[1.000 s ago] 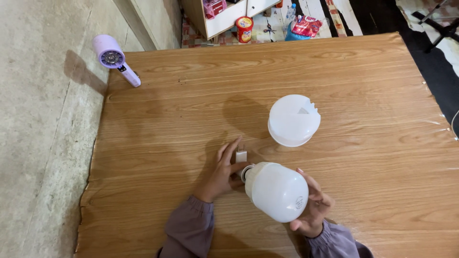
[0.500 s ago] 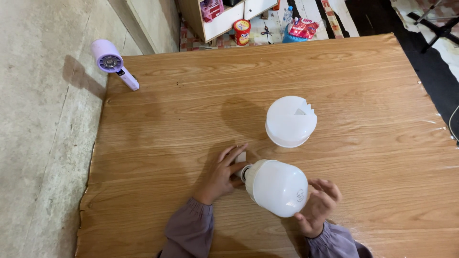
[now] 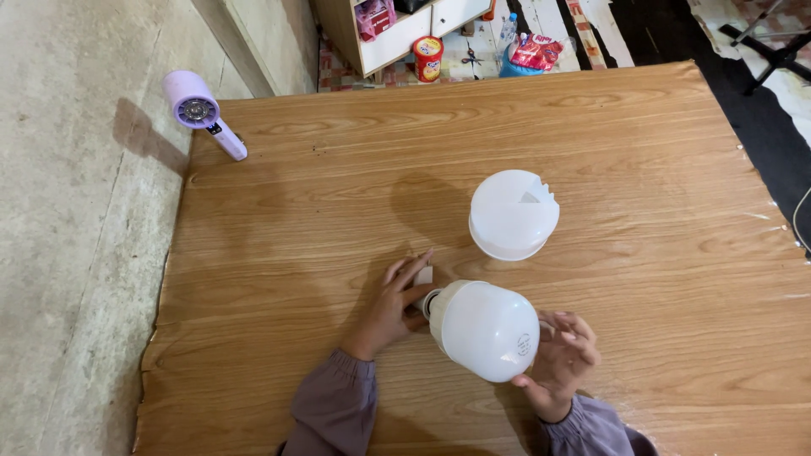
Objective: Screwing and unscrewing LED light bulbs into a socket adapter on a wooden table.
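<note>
Head view: big white bulb (image 3: 488,331) lying on the desk (image 3: 287,211)
Left hand (image 3: 390,308): pinching its base
Right hand (image 3: 562,363): fingers spreading open beside the dome

Your left hand (image 3: 390,306) hides the bulb (image 3: 486,329) base; the lower frame edge cuts off both your sleeves (image 3: 334,414).

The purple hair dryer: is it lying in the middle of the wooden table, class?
No, the purple hair dryer lies at the far left corner of the wooden table, well away from both hands.
</note>
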